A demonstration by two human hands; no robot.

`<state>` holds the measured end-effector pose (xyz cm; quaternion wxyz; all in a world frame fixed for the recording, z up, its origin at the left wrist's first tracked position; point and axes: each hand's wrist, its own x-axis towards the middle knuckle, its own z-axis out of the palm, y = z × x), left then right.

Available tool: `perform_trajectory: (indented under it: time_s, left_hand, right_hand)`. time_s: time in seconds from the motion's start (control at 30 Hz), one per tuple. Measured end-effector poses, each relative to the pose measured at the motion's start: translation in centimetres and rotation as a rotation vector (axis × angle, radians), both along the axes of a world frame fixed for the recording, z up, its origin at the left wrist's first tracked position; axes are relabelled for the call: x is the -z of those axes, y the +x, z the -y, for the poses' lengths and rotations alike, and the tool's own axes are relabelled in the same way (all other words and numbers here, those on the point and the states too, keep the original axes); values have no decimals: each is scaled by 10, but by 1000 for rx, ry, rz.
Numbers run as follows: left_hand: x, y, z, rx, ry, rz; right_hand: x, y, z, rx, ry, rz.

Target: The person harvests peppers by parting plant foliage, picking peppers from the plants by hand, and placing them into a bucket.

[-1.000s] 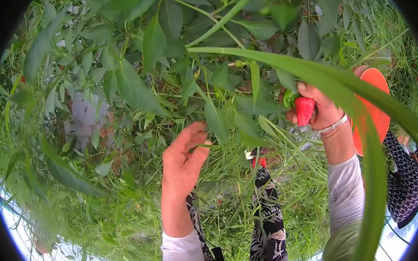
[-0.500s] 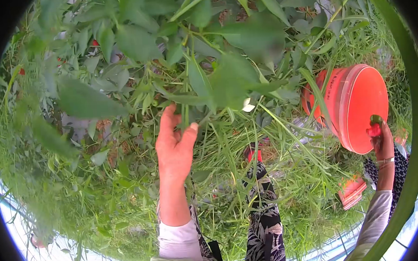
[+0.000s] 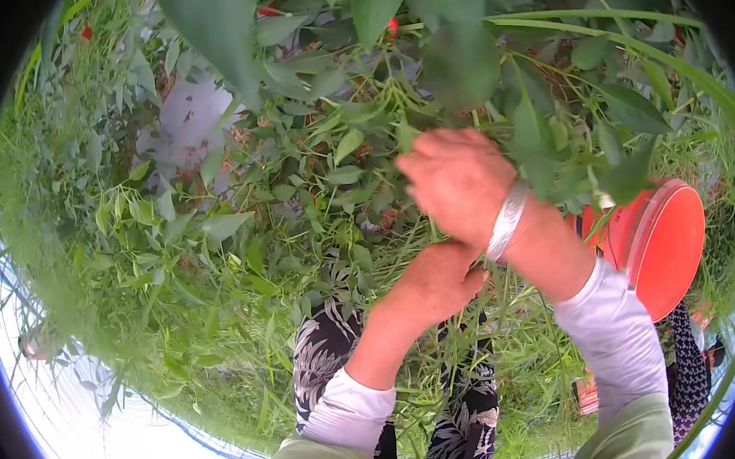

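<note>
My right hand (image 3: 459, 183), with a silvery bracelet at the wrist, is among the pepper plant's leaves in the middle of the view. Its fingers are curled against the stems, and what lies under them is hidden. Just below and touching it is my left hand (image 3: 432, 284), its fingertips tucked behind the right wrist and the thumb pointing right. Green leaves (image 3: 534, 127) hang close to the right hand. Small red peppers (image 3: 392, 28) show among the leaves above.
An orange-red bucket (image 3: 667, 249) lies tilted at the right, its mouth facing right. Another orange object (image 3: 586, 394) is in the grass below it. Dark patterned cloth (image 3: 688, 378) shows at the lower right. A long grass blade (image 3: 686, 75) crosses the upper right.
My right hand held a red pepper, carried it to the bucket's mouth, and is now back at the plant without a visible pepper. My left hand has moved right and down.
</note>
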<state>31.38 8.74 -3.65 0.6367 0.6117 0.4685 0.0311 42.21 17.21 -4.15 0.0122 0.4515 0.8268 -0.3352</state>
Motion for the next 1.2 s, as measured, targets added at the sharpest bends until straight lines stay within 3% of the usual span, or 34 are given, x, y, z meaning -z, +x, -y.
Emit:
perform_trajectory:
  time_s: [0.03, 0.07, 0.13, 0.2, 0.23, 0.3, 0.33, 0.43, 0.5, 0.57, 0.63, 0.73, 0.77, 0.83, 0.9, 0.97, 1.0, 1.2]
  left_hand:
    - [-11, -6, -16, 113, -252, -78]
    - [-8, -11, -8, -115, -208, 42]
    - [-6, -21, -9, -174, -204, 29]
    - [-9, -26, -13, -243, -201, 10]
    - [-10, -28, -14, -251, -206, 20]
    - [-9, -36, -16, -216, -130, -81]
    - [-9, -40, -18, -226, -46, -96]
    - [-5, -49, -17, -289, -139, -95]
    - [-1, -50, -13, -353, -155, -56]
    - [-2, -51, -15, -358, -175, -44]
    - [-2, -54, -16, -368, -190, -43]
    - [1, -57, -14, -416, -224, 7]
    - [3, -57, -14, -456, -235, 49]
    - [5, -56, -13, -467, -233, 64]
    - [2, -55, -14, -473, -226, 69]
    - [-6, -54, -23, -380, -296, -52]
    - [-8, -55, -25, -379, -295, -54]
    - [1, -59, -14, -414, -208, 20]
  right_hand:
    - [20, 21, 5, -2, 30, -65]
    - [29, 41, 6, 138, -118, -73]
    - [44, 91, 14, 157, -60, 0]
    - [62, 139, 20, 358, -281, -135]
    - [49, 140, 9, 233, -218, 64]
    - [43, 140, 3, 169, -101, 99]
    - [44, 138, 1, 162, -106, 109]
    - [51, 139, -1, 176, -40, -17]
    - [60, 142, 4, 499, -275, -205]
    - [55, 135, 3, 515, -214, -175]
    - [57, 137, 2, 322, -115, 188]
    - [49, 134, 0, 194, -1, 394]
    - [48, 134, 1, 189, -5, 403]
    - [47, 131, 0, 447, -102, 193]
    - [44, 119, -3, 412, -172, 267]
    - [45, 99, -8, 167, -39, 158]
    - [54, 97, -10, 68, -56, 391]
    - [64, 86, -33, 28, -75, 818]
